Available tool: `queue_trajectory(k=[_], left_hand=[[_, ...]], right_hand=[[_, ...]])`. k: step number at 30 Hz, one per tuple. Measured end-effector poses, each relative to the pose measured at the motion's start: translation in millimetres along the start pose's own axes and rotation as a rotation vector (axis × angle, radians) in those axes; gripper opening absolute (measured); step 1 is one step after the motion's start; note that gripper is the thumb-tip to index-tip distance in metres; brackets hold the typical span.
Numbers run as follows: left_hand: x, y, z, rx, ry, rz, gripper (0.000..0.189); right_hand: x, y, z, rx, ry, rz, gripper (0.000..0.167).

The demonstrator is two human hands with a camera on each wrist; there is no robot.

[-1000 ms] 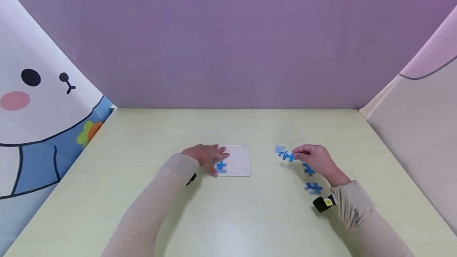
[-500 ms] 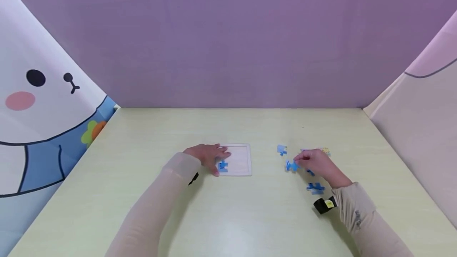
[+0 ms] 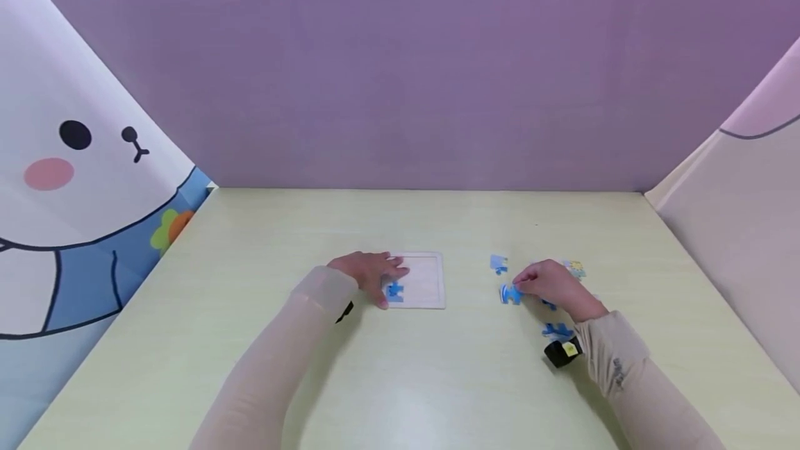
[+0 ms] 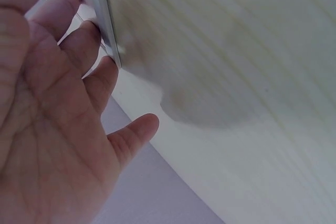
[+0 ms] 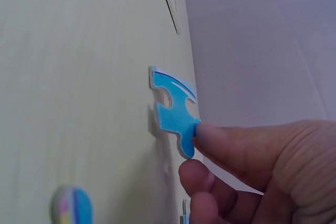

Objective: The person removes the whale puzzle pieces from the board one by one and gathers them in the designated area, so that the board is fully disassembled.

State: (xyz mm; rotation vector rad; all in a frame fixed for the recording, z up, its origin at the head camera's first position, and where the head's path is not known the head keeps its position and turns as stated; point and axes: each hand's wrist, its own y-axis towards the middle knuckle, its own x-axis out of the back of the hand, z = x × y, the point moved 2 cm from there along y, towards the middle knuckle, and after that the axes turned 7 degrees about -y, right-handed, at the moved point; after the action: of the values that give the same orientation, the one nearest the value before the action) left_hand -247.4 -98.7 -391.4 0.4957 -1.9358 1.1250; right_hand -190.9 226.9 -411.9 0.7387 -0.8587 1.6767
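Note:
My right hand (image 3: 553,282) pinches a blue jigsaw puzzle piece (image 5: 176,114) by one knob between thumb and fingers. The piece is held just above the table, right of a flat white puzzle tray (image 3: 426,282). Spread over the tray's left side, my left hand (image 3: 369,271) rests its fingers along the rim (image 4: 103,17). Inside the tray's near left corner lies a blue puzzle piece (image 3: 395,291), close by the left thumb.
Loose puzzle pieces lie around my right hand: a light blue piece (image 3: 498,264) beyond it, a yellowish piece (image 3: 574,269) behind, and a blue piece (image 3: 556,331) nearer me. Another piece (image 3: 550,305) is partly hidden under the hand. A purple backdrop (image 3: 412,89) stands along the table's far edge.
My right hand has brought the pinched piece nearer to me, away from the light blue piece, and uncovered the yellowish piece. My left hand stays on the tray. The head view has shifted slightly.

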Motion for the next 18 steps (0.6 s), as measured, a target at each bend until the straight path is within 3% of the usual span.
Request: queue_trajectory(k=[18], left_hand=[[-1.4, 1.2, -2.6, 0.038, -0.010, -0.008, 0.082]], right_hand=[[-0.6, 8.0, -2.6, -0.004, -0.040, 0.029, 0.018]])
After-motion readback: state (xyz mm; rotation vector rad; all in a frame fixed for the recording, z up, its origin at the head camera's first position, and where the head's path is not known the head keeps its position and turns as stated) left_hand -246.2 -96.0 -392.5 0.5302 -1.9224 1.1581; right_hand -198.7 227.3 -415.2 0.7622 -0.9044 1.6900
